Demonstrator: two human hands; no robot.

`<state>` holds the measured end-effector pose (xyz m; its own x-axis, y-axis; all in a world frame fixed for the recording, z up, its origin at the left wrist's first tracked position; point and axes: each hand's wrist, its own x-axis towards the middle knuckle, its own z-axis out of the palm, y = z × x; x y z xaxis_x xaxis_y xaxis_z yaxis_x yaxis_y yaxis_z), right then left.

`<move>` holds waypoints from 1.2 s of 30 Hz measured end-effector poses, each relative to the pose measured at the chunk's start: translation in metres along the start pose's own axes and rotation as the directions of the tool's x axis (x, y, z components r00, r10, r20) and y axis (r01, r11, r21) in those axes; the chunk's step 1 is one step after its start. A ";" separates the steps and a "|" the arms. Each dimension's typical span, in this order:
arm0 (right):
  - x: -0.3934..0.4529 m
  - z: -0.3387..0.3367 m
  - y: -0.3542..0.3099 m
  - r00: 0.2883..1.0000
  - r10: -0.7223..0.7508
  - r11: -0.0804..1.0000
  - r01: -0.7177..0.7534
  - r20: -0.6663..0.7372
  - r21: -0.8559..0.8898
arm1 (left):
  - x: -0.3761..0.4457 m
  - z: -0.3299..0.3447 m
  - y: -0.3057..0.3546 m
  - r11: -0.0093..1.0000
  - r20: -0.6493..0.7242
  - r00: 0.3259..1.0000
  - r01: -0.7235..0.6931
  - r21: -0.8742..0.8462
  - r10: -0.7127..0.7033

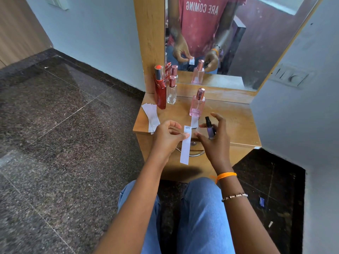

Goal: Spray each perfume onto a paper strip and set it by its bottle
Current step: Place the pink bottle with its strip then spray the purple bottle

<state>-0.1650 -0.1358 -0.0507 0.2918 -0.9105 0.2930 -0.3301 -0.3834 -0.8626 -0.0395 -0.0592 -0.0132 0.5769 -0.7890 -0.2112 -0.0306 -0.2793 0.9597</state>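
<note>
Head view, writing: the pink bottle [196,105] carries a short printed mark on its front, too small to read. In the mirror [229,43] the red shirt shows reversed lettering, "ARE COMING"; the line above it is cut off by the frame.
Left hand [167,136]: pinches a white paper strip [185,145] between thumb and fingertips near its upper end; the strip hangs over the bench's front edge, with a greyish damp patch at its top.
Right hand [213,136]: closed around a small purple spray bottle [210,130] with a black nozzle, held just right of the strip; index finger raised. The palm hides the bottle's lower body, and any label cannot be seen.
Bench [234,125]: wooden, below the mirror.
Pink bottle: upright mid-bench, rose-gold cap, with a second strip [194,121] lying flat at its base, its near end hidden behind the held strip.
Red bottle [160,88]: upright at back left, orange-topped cap, no label legible.
Clear bottle [171,90]: just right of the red one, rose-gold cap.
Spare strips [151,116]: fanned stack at the left edge, partly covered by the left hand.
Drawer handle [197,154]: metal, mostly hidden behind strip and hands.
</note>
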 end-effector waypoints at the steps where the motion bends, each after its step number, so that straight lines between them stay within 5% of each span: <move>1: 0.002 0.004 0.001 1.000 0.001 1.000 -0.001 0.011 0.002 | 0.002 0.001 -0.002 1.000 -0.015 1.000 -0.012 0.023 0.013; 18: 0.012 -0.035 0.013 0.967 0.078 0.988 -0.043 -0.242 0.148 | 0.029 0.067 0.014 0.923 0.024 0.961 -0.271 0.274 0.275; 31: 0.008 -0.033 0.015 0.972 0.100 0.979 -0.058 -0.214 0.195 | 0.032 0.076 0.002 0.594 0.021 0.871 -0.353 0.723 0.491; 36: 0.005 -0.032 0.016 0.973 0.102 0.980 -0.063 -0.208 0.186 | 0.029 0.080 0.001 0.563 -0.018 0.870 -0.304 0.768 0.493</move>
<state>-0.1979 -0.1513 -0.0504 0.0632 -0.9570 0.2833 -0.1747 -0.2901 -0.9409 -0.0882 -0.1268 -0.0332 0.5012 -0.8145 0.2923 -0.8195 -0.3383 0.4625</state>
